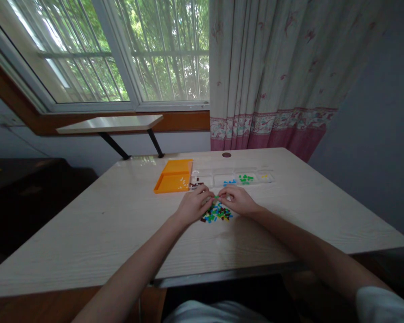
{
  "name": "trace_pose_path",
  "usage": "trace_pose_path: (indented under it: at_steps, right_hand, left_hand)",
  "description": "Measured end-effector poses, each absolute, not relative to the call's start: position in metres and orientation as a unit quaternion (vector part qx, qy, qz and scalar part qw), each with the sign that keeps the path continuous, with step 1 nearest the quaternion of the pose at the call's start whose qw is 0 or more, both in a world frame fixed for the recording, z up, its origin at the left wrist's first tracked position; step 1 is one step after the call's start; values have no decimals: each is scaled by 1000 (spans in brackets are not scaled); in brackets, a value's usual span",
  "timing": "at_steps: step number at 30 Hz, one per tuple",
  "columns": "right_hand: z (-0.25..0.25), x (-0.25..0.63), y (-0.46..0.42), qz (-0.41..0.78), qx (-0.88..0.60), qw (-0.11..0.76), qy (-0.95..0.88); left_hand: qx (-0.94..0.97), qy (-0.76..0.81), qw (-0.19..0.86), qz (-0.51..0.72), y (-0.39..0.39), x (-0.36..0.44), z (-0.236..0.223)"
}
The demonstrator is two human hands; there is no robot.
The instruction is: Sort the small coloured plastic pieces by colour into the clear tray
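My left hand (195,205) and my right hand (239,200) meet over the middle of the table, their fingertips pinched from both sides on a small green piece (216,197), seemingly a tiny building brick. Directly below lies a loose heap of small bricks (218,215) in green, blue, brown and yellow. Just beyond my hands runs a clear compartment tray (223,179). It holds brown pieces (195,184) at the left, partly hidden by my left fingers, then blue pieces (229,182), green pieces (246,179) and a few yellow ones (264,176) at the right.
An open orange case (175,167) adjoins the tray's left end, with several white pieces (182,183) in it. A raised white shelf (111,124) on black legs stands at the back left. Window, curtain (256,80) and wall bound the table's far side.
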State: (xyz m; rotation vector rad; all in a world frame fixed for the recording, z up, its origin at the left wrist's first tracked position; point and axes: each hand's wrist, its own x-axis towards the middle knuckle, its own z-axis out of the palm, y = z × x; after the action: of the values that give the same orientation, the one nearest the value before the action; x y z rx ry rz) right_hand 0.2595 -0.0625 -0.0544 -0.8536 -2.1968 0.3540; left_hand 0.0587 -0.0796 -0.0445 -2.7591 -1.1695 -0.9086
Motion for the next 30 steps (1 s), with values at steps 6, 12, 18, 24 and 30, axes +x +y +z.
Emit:
trace_pose_path:
  at_steps: [6,12,18,24,30]
  right_hand:
    - [-53,262,-62,108,-337,383,-853]
    - [-41,277,-62,54,-337,426,-838]
    - [-35,287,-61,38,-362,449,-816]
    - [-35,285,-62,40,-350,448,-822]
    - [-36,285,-61,33,-350,454,-818]
  left_hand:
    - [-885,-385,14,-262,-77,54,-41]
    - [-883,-426,44,-191,-69,36,-36]
    - [-910,-378,-31,-170,-70,40,-39]
    - [-912,-386,-30,-133,-69,45,-47]
    - [-905,-404,-9,-132,-66,41,-47]
